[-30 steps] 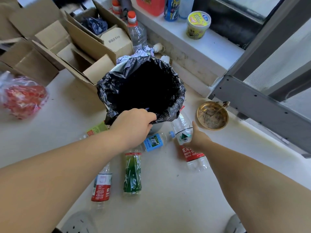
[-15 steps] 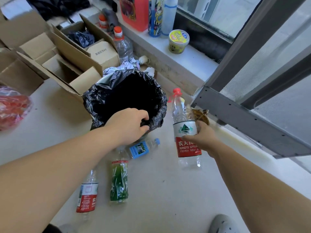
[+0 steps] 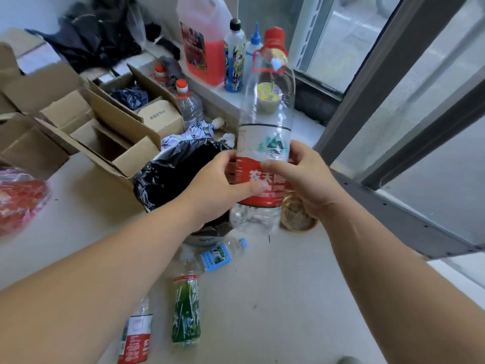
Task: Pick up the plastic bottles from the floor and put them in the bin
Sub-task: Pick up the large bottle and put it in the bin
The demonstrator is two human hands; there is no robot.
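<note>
Clear plastic, red-capped and upright, the large bottle (image 3: 265, 132) is being held in the air just right of the bin (image 3: 181, 177), above the floor (image 3: 275, 298). Both hands are gripping it at its red and white label: the left hand (image 3: 220, 190) is wrapping around the label's left side, thumb across the front, while the right hand (image 3: 296, 179) is clasping the right side with fingers curled over the print. The bottle is looking empty, though the blur is making that hard to say for sure.

The bin, lined with a crinkled black bag, is standing open directly behind the left hand. In front of the bin, three smaller bottles are lying on the floor: a blue-labelled bottle (image 3: 217, 256) nearest the bin's base, a green-labelled bottle (image 3: 186, 311) nearer the camera, and a red-labelled bottle (image 3: 136, 334) left of the green one, at the bottom edge of the view. A brass-coloured dish (image 3: 298, 219) is sitting on the floor just right of the bin, partly showing beneath the right hand.

Open cardboard boxes (image 3: 86, 122) are crowding the area left of and behind the bin, and a red mesh bag (image 3: 18, 198) is lying well to the bin's left. Beyond the bin, a window ledge (image 3: 301, 127) is carrying a jug of red liquid (image 3: 202, 48)
</note>
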